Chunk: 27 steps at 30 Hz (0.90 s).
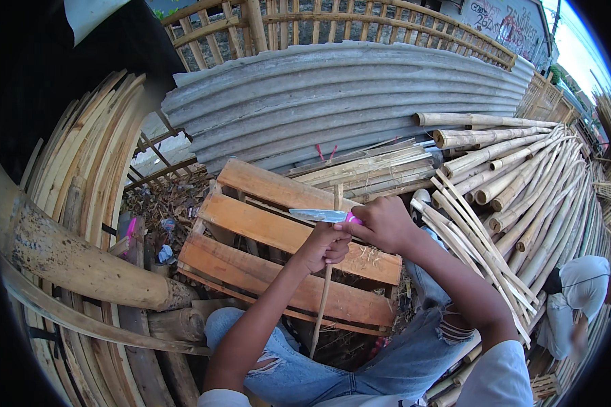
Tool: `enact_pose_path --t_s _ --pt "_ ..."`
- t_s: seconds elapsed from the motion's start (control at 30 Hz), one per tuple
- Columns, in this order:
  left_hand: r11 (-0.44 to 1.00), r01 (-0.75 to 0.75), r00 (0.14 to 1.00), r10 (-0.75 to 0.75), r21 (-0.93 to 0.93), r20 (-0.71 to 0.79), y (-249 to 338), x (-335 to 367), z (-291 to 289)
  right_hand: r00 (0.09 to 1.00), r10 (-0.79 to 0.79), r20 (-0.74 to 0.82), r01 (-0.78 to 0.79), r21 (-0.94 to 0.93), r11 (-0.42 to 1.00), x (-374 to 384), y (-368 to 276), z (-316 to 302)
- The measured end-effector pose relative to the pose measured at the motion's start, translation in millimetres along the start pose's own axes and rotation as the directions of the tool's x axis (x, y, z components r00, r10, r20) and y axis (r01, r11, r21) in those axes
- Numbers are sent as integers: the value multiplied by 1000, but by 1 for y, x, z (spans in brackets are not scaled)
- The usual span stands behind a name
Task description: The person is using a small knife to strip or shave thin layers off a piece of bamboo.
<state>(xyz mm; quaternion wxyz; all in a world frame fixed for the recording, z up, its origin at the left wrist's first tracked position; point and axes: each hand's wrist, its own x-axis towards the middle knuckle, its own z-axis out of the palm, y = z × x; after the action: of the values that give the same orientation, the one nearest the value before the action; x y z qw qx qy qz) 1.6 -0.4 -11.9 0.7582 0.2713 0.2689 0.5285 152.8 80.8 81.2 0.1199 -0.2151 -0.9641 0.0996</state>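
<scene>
My left hand (323, 247) is closed around a thin bamboo stick (321, 308), which stands nearly upright, its lower end between my knees. In my right hand (390, 225) is a knife with a pink handle (353, 218). Its pale, smeared blade (316, 215) points left and lies across the stick just above my left fist. My right thumb reaches over to my left hand, and the two hands touch or almost touch. Both are above a low slatted wooden bench (251, 226); light shavings (370, 256) lie on its right side.
Bamboo poles (495, 139) and split strips (485, 254) are piled to the right, where another person (577, 298) bends down. Planks (91, 149) and a thick bamboo pole (81, 254) stand close on the left. Corrugated sheeting (346, 88) and a bamboo fence (332, 24) close the back.
</scene>
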Motion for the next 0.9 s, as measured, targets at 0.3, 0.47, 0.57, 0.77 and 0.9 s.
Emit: enact_pose_path --t_s 0.3,0.47,0.57,0.77,0.9 --pt "999 -41 999 41 26 -9 3 -3 19 794 496 -350 -514 49 857 27 75 -61" --pt "978 -126 974 153 168 -165 -1 -6 23 728 580 -366 -315 573 757 -9 89 -62" --pt "958 -154 939 218 241 -266 -1 -9 23 961 245 -127 -192 329 925 -20 42 -41" --pt "931 -139 922 246 338 -299 2 -12 28 999 -48 16 46 95 994 -9 18 -10" --pt "909 -182 904 305 376 -299 -8 -6 24 997 -75 34 72 85 994 1 21 2"
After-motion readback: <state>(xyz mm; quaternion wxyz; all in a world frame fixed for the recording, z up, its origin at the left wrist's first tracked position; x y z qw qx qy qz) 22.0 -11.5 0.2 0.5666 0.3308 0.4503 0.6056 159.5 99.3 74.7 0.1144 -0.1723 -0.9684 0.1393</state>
